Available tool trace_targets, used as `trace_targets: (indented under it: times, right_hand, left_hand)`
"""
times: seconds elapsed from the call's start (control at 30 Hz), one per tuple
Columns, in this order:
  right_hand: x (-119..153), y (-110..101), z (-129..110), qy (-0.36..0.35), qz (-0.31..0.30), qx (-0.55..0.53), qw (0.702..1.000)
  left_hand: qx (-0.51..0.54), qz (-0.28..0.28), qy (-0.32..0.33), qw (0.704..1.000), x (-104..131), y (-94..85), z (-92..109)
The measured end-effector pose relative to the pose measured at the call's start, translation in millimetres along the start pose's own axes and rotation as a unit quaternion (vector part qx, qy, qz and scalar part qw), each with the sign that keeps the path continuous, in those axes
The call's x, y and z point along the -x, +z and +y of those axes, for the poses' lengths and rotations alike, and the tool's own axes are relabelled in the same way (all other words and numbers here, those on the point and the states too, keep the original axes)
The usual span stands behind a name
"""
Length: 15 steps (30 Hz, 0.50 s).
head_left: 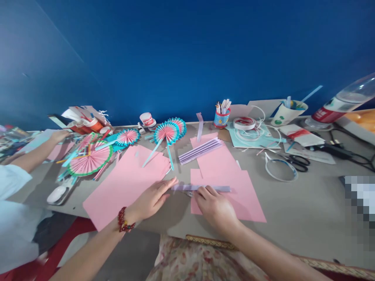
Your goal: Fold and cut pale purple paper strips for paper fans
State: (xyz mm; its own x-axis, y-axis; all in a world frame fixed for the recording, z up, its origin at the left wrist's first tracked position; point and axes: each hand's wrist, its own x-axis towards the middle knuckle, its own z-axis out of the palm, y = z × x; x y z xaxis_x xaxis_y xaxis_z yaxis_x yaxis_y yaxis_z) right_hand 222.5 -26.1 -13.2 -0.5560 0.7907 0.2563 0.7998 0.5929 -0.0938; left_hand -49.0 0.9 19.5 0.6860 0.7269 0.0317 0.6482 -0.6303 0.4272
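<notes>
The left hand (152, 200) is pressing its fingertips on the left end of a narrow lilac paper strip (215, 188), while the right hand (215, 207) is bearing down on the strip's middle, over pink sheets (247, 195). Beyond them, an accordion-pleated lilac paper (200, 151) is lying partly on pink paper, and pink-and-blue paper fans (166, 133) are resting on the grey table (281, 210). Black-handled scissors (299, 163) are lying beside a white ring-shaped band (281, 170) at the right. A co-worker's arm (38, 154) is reaching in at the far left.

head-worn cam — forward and down — hands (183, 201) near, wall (187, 58) beyond
</notes>
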Motion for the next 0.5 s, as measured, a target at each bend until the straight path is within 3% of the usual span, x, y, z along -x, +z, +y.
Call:
trace_targets:
  times: [0.1, 0.27, 0.5]
  right_hand:
    - [0.2, 2.3, -0.1, 0.005, 0.001, 0.004, 1.0]
    - [0.1, 4.2, -0.3, 0.006, 0.006, 0.01, 1.0]
    - [0.8, 3.0, 0.3, 0.009, 0.014, -0.015, 1.0]
  left_hand:
    - [-0.054, 0.009, 0.053, 0.997, -18.3, -11.0, -11.7]
    - [-0.127, -0.055, 0.139, 0.981, -45.5, -19.4, -27.5]
    - [-0.111, -0.107, 0.161, 0.975, -49.3, -14.1, -41.5]
